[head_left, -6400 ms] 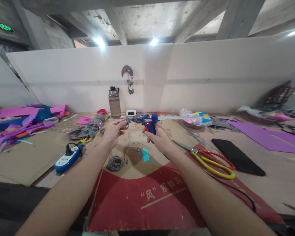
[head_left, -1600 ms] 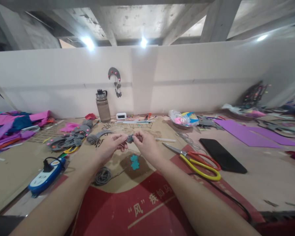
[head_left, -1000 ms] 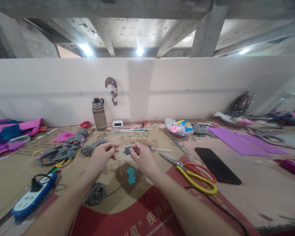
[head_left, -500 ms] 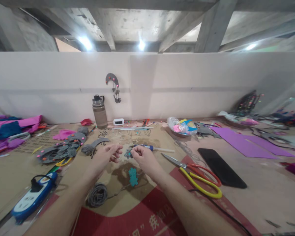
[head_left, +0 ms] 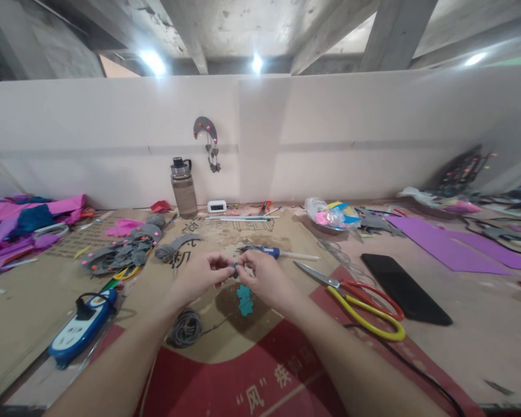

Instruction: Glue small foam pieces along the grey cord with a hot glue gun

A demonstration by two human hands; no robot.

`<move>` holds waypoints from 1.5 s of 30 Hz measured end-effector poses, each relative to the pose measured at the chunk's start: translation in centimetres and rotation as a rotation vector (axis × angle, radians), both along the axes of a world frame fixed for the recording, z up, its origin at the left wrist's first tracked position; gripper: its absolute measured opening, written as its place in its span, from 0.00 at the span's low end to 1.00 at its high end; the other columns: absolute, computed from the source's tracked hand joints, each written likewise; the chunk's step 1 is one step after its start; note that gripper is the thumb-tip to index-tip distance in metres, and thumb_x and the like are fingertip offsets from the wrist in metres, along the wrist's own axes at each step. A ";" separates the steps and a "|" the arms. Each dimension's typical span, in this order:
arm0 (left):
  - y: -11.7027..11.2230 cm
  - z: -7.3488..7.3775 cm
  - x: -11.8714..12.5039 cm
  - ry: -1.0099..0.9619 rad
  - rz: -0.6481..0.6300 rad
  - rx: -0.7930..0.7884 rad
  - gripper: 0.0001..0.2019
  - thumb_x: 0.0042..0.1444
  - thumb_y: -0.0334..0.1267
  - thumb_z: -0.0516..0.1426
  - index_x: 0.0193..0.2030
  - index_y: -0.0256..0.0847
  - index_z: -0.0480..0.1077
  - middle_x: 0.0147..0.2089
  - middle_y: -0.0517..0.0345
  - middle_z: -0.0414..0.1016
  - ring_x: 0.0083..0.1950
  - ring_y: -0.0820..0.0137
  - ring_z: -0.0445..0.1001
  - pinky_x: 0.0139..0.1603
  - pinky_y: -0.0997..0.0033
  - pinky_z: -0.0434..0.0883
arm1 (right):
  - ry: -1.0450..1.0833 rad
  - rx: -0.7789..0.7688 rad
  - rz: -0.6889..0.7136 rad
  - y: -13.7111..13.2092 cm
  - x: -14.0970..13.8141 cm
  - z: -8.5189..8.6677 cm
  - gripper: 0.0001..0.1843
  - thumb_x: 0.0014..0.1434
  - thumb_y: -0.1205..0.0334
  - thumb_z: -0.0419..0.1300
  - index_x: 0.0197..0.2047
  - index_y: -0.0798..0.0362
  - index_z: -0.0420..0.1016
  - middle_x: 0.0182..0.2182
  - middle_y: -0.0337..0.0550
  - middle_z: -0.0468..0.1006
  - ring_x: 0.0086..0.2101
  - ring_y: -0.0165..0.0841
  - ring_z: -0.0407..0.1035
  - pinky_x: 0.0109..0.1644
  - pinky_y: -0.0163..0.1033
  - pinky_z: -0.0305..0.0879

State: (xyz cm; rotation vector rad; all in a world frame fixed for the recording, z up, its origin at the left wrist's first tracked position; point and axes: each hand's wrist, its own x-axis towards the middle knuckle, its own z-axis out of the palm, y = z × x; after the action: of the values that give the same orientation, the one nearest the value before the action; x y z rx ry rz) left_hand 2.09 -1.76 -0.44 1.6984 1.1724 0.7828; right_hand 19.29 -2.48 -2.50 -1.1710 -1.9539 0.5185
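Over the middle of the cardboard my left hand [head_left: 207,275] and my right hand [head_left: 260,274] meet, fingertips pinched together on a small grey felt piece [head_left: 234,269]. Fingers cover most of that piece, so its full outline is hidden. Just below my hands lie flower-shaped teal felt pieces [head_left: 245,300]. A coil of grey cord [head_left: 186,328] rests near my left forearm, its loose end running toward the teal felt. Behind my right hand is a blue-handled tool [head_left: 263,251] with a pale stick [head_left: 301,256] beside it.
Scissors [head_left: 351,298] with red and yellow handles and a black phone [head_left: 403,288] lie at right. A power strip [head_left: 83,329] and grey felt shapes with pink dots [head_left: 124,252] are at left. A water bottle [head_left: 183,188] stands by the wall, near a bowl of wrapped bits [head_left: 332,217].
My left hand has moved in to meet my right hand, and its fingers now also pinch the grey felt piece. The view has shifted slightly left and down.
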 end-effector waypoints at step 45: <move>4.1 3.3 -6.7 -1.181 0.760 0.181 0.05 0.47 0.25 0.54 0.23 0.35 0.64 0.19 0.62 0.66 0.20 0.81 0.65 0.21 0.84 0.66 | 0.054 -0.031 0.502 -4.7 -2.5 2.0 0.11 0.61 0.64 0.50 0.39 0.53 0.73 0.34 0.40 0.76 0.35 0.27 0.68 0.41 0.32 0.61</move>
State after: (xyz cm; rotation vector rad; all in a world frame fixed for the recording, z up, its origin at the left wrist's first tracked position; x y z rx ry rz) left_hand -4.58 2.39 2.83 0.5542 0.8214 2.0185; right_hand 16.82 -7.23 -0.49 -0.6656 -2.1994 0.8297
